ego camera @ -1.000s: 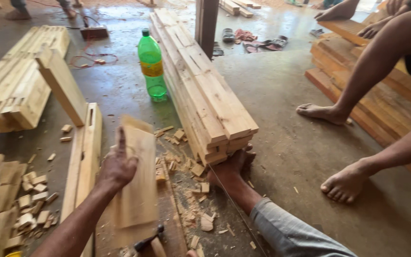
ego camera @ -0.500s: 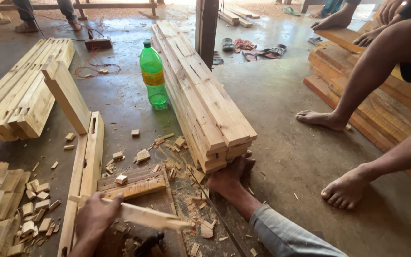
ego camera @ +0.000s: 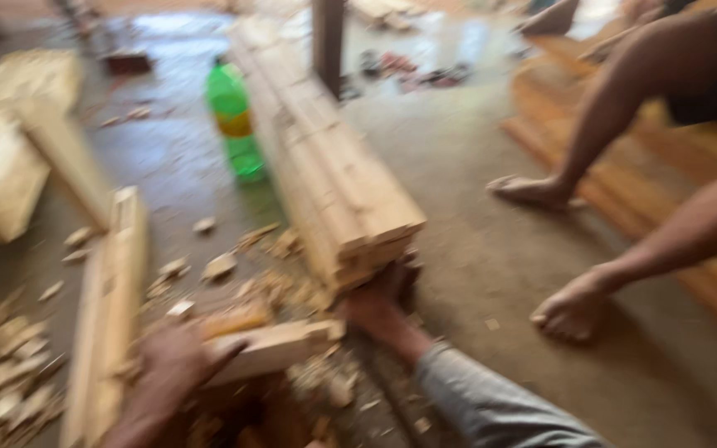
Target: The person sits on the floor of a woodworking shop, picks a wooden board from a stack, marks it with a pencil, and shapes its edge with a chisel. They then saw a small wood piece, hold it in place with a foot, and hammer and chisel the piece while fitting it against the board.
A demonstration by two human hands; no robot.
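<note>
Lowered since a second ago, the wood piece (ego camera: 271, 348) now lies flat at lower centre, the left hand (ego camera: 172, 365) closed around its near end. At the stacked planks' (ego camera: 334, 191) lower end rests the right hand (ego camera: 383, 294), its grip too blurred to tell. Offcuts litter the floor (ego camera: 458, 249), whose open room lies centre right, before a co-worker's bare feet (ego camera: 570, 307)

Frame is motion-blurred, so fine grain is unreadable. Board (ego camera: 280, 347) in left hand (ego camera: 172, 365): pale bare wood, matt, unfinished. Plank stack (ego camera: 334, 182) touched by right hand (ego camera: 379, 299): same light raw timber, sawn ends look rough. Offcuts (ego camera: 217, 265) and chips: raw wood. Bottle (ego camera: 234, 124): green translucent plastic, glossy. Floor (ego camera: 458, 207): grey concrete, dull, dusty. Sleeve (ego camera: 491, 406): grey cloth, soft matt.
</note>
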